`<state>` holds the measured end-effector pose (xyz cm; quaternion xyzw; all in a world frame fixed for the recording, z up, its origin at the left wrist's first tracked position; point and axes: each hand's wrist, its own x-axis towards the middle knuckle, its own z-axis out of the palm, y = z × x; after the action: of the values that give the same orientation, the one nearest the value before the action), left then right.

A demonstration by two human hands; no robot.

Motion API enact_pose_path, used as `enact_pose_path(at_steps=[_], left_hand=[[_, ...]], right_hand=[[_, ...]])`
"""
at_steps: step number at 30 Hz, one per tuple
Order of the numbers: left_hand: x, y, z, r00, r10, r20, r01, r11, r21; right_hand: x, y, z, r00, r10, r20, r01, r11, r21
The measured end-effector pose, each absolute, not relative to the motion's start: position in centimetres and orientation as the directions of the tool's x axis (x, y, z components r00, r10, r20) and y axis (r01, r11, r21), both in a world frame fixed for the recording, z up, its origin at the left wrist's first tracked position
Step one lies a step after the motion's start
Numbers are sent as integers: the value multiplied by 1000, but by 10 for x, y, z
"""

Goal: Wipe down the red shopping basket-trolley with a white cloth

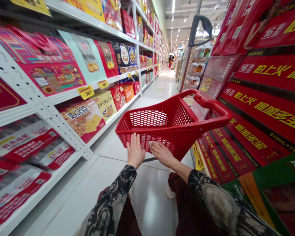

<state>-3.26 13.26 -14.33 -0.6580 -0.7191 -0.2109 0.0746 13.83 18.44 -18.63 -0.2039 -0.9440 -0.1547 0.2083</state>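
Note:
A red plastic shopping basket cart [159, 129] with honeycomb holes in its walls stands in front of me in the aisle. My left hand [135, 151] lies with straight fingers against its near side wall, at the left part. Just right of it, my right hand [162, 154] presses a small whitish cloth [152, 143] onto the same wall. Most of the cloth is hidden under the fingers, so I cannot tell if it is fabric or tissue. The cart's red handle [216, 108] rises at the right, apart from both hands.
White shelves [71, 95] with boxed snacks and yellow price tags [86, 92] line the left. Stacked red drink cartons [267, 101] and a green box [267, 193] crowd the right. A metal post [190, 49] stands beyond the cart. A person [171, 60] is far down the aisle.

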Motion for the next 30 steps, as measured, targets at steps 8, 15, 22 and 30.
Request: enact_pose_path(at_steps=[8,15,22,30], left_hand=[[-37,145,-140,-169,899,404,971,80,227],[-41,131,-159,-125,938,324,981,68,182],[-64,131,-160,-207,931,300,968,151,200],[-72,130,-155,-236,936,260,962,187,199]], right_hand=[[101,204,-124,-734,280,619,493,846,203],[103,203,-180,-854,228,467,374,894,248],[77,199,-148,-825,182,535,345,912,222],[40,215,-156,-833,178,524,352,901,254]])
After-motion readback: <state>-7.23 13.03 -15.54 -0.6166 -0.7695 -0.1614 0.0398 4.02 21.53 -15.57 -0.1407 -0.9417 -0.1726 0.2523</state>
